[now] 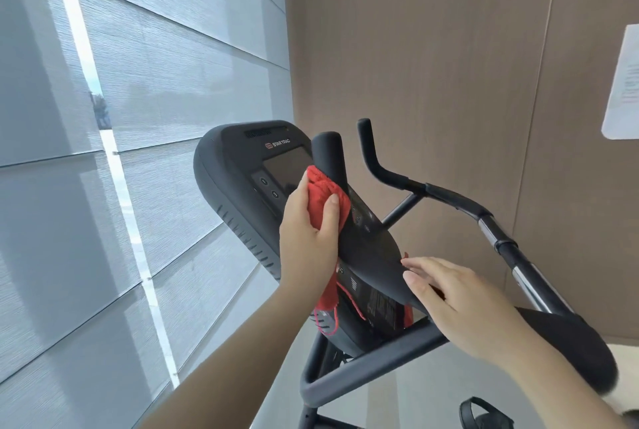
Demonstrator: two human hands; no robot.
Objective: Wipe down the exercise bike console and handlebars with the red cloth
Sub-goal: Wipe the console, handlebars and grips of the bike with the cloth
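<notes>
Left hand (307, 235) grips bunched red cloth (323, 200) against console (242, 166), frame centre. Right hand (460, 304) open, flat on handlebars (373, 249). Window blinds (138, 83) left; brown wall (432, 48) upper right.

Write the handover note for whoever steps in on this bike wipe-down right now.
Left hand: gripping the bunched red cloth, pressed against the near handlebar beside the console screen.
Right hand: open, fingers resting flat on the handlebar pad, no cloth.
Done: cannot tell which surfaces are already wiped.
Left: likely the far handlebar; recheck the console.
</notes>
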